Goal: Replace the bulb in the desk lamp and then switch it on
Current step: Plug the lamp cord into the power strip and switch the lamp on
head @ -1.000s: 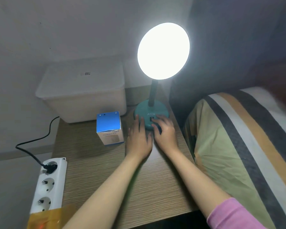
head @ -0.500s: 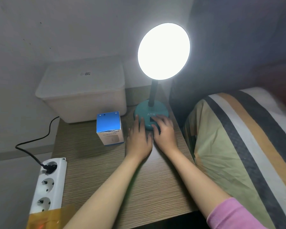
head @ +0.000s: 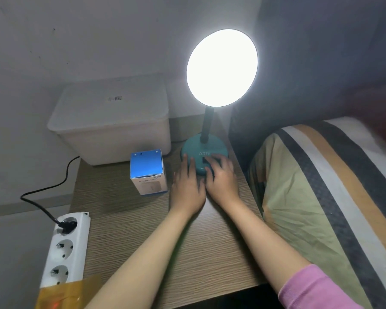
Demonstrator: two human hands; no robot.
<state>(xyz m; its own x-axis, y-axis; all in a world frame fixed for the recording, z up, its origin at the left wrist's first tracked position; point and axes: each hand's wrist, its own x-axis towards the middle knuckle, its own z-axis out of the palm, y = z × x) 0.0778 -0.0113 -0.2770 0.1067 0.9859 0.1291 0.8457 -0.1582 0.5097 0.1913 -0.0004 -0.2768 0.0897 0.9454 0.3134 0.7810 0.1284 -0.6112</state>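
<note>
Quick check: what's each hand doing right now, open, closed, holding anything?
Left hand: open, flat, fingers on the lamp base, holding nothing.
Right hand: open, fingers on the base's front by the dark panel, holding nothing.

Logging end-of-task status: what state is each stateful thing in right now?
Teal round-based desk lamp: lit, upright.
White lidded plastic storage bin: closed.
Blue-and-white cardboard humidifier box: closed, upright.
White power strip: one black plug in the far socket, two visible sockets free.
Left hand: open, fingertips on the lamp base.
Right hand: open, fingers on the base front.
</note>
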